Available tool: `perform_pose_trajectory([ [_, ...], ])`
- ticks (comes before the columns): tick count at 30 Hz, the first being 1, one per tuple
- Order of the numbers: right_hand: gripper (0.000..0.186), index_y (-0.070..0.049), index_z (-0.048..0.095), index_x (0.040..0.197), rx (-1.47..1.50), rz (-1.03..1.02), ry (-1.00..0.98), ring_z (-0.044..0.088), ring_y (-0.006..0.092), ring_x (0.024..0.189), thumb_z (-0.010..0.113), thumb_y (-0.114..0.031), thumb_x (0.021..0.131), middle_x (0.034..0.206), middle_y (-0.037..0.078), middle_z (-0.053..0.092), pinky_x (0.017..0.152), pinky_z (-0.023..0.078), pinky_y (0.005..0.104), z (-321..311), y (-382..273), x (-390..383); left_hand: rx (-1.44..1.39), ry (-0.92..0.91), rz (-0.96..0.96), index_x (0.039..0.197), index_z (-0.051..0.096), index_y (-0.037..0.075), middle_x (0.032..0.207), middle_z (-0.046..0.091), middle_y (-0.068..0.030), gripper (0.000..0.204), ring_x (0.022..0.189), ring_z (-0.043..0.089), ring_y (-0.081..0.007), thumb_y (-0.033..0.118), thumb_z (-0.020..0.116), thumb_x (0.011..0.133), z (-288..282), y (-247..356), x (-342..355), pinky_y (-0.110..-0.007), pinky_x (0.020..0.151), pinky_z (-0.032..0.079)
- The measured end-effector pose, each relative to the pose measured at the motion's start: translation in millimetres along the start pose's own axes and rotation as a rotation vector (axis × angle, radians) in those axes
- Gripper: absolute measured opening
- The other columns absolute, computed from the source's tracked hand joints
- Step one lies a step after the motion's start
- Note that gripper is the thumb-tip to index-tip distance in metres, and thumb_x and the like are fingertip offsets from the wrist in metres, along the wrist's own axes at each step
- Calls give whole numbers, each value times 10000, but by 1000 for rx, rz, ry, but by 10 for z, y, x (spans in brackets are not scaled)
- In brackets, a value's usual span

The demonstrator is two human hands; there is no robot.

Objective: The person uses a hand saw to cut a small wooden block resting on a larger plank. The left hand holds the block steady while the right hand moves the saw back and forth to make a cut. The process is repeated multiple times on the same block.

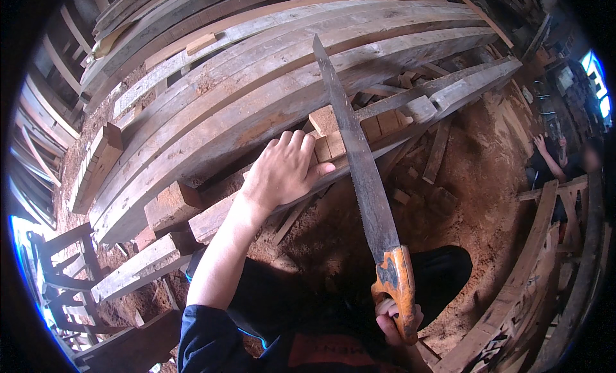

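My right hand [396, 321] is closed around the orange-brown handle of a handsaw [362, 161], low in front of me. The long metal blade points away and up to the left, its toothed edge on the left side. It passes over a short wooden piece with dark crosswise lines [330, 148], which lies on a narrow beam [215, 220]. I cannot tell whether the teeth touch the wood. My left hand [282, 171] presses down on the left end of that wooden piece, fingers curled over it and thumb toward the blade. A small pale block [324, 119] sits just beyond it.
Several long, weathered beams [256, 97] lie side by side beyond my hands. A similar lined wooden piece [97, 167] rests at the left, near a thick block end [172, 205]. Wood scraps and sawdust cover the brown floor [475, 187]. At right, another person [558, 161] is behind stacked timber [513, 289].
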State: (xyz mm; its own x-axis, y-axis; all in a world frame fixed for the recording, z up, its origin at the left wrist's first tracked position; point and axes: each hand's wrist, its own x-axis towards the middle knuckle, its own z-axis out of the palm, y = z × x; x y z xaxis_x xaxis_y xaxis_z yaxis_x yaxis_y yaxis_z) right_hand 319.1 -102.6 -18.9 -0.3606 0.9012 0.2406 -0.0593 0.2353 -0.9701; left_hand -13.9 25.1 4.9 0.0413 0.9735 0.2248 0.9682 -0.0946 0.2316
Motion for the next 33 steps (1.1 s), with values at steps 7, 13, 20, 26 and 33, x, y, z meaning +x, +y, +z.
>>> perform_pose_trajectory([
  [7, 256, -56, 523, 904, -33, -4, -25, 633, 158, 597, 709, 54, 766, 688, 83, 626, 580, 513, 295, -15, -7, 12, -14, -42, -38, 1048, 535, -51, 988, 575, -214, 554, 1017, 586, -372, 495, 470, 982, -4, 13, 20, -451, 896, 477],
  [13, 252, -50, 529, 911, -5, -15, 3, 640, 158, 604, 711, 49, 769, 699, 84, 626, 580, 516, 292, 17, -4, -4, -2, -54, -48, 1056, 537, -64, 964, 577, -228, 549, 1001, 594, -377, 476, 470, 984, 24, 7, 25, -459, 893, 482],
  [20, 258, -54, 543, 907, -113, -145, -35, 602, 113, 569, 722, 69, 767, 667, 47, 607, 529, 466, 247, 210, -23, 399, 68, -7, 33, 1023, 527, -72, 963, 570, -225, 496, 959, 598, -364, 422, 495, 982, 80, 13, 40, -437, 850, 500],
  [26, 193, -66, 551, 734, -212, -86, -56, 536, 88, 509, 696, 31, 816, 610, 4, 565, 459, 388, 253, 243, -166, 852, 69, 61, -56, 960, 542, -44, 914, 563, -181, 473, 887, 590, -321, 428, 523, 949, 107, -25, 51, -413, 755, 508],
  [33, 198, -63, 535, 762, 48, 144, 44, 551, 131, 563, 702, 43, 769, 642, 20, 561, 528, 435, 296, 101, 8, 291, -11, -38, 28, 1006, 507, -70, 963, 557, -227, 491, 958, 580, -370, 418, 531, 963, 59, 26, 37, -456, 824, 494],
])
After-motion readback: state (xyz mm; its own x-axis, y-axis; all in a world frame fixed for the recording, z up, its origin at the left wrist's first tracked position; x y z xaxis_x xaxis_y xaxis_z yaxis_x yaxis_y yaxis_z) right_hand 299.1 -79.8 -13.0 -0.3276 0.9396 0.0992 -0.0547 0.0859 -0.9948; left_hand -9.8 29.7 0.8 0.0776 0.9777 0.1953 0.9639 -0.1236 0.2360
